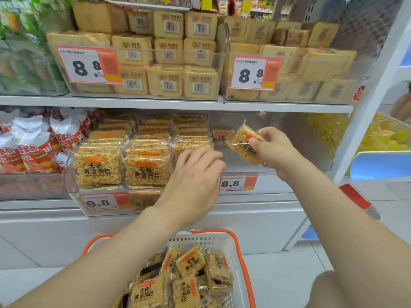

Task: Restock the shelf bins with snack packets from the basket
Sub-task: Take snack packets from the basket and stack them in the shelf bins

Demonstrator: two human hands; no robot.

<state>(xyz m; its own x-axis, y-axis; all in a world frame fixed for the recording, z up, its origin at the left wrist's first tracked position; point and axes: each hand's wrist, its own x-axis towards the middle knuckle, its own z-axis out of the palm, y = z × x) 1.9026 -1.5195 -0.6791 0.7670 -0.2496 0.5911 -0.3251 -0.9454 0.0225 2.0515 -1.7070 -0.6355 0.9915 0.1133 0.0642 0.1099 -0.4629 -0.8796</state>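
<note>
Restocking rice-crisp packets, middle shelf.
Bottom centre: basket (pixel 243 258) holds loose packets (pixel 191 261). Left hand (pixel 195 174), fingers relaxed, rests on stacked packets (pixel 144 172) in the centre bin. Right hand (pixel 274 152) pinches 1 packet (pixel 243 144) at the right bin (pixel 311 147).

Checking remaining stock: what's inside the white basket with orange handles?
The basket holds a loose pile of clear-wrapped golden snack packets with orange labels. The left forearm covers its left part and the frame cuts its near side, so no count is possible.

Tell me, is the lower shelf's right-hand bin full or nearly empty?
Nearly empty: the right-hand bin shows one packet at its back left; the rest in view is bare.
</note>
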